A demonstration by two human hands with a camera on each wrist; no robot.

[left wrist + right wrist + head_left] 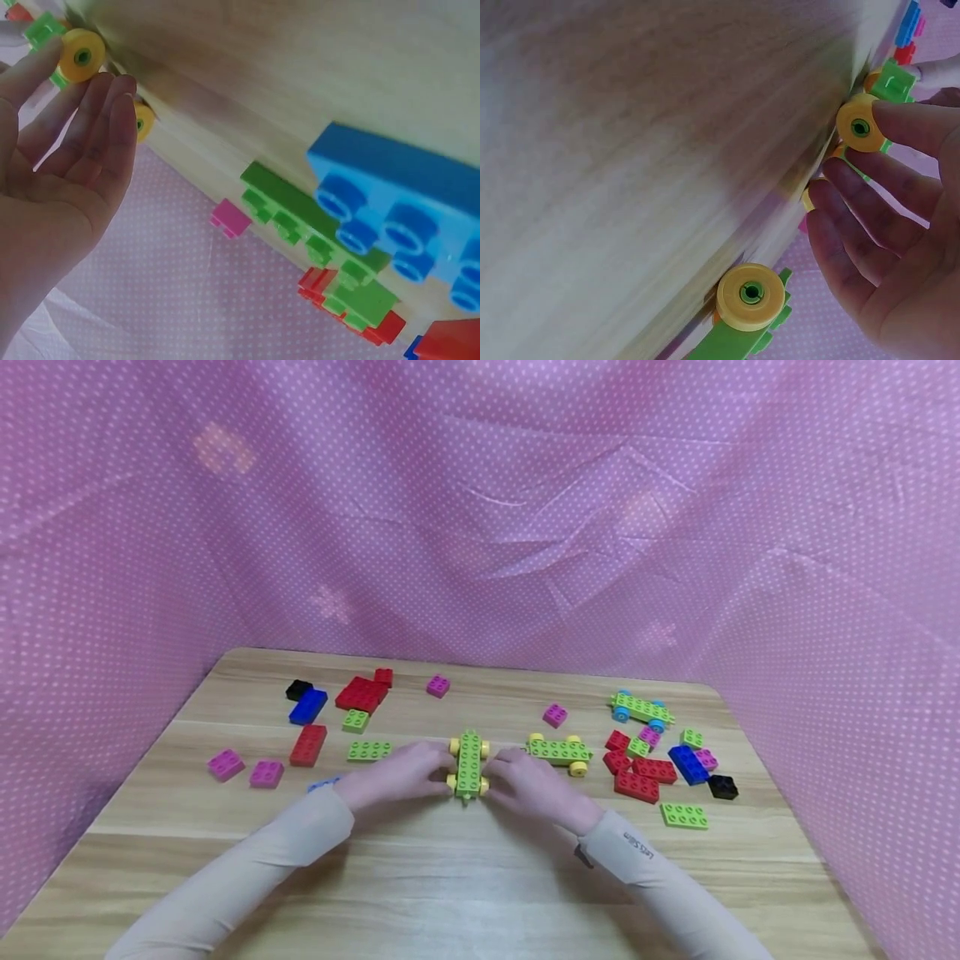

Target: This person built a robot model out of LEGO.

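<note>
A long green car with yellow wheels lies lengthwise at the middle of the wooden table. My left hand grips its left side and my right hand grips its right side. In the left wrist view my fingertips pinch around a yellow wheel, with a second wheel just behind them. The right wrist view has one finger lying on a yellow wheel and the others curled below it. The car's underside is hidden.
A second green car with yellow wheels lies just right of my right hand. Loose red, blue, pink and green bricks lie on the left. Several more sit on the right by a blue-wheeled car. Pink dotted cloth walls in the table.
</note>
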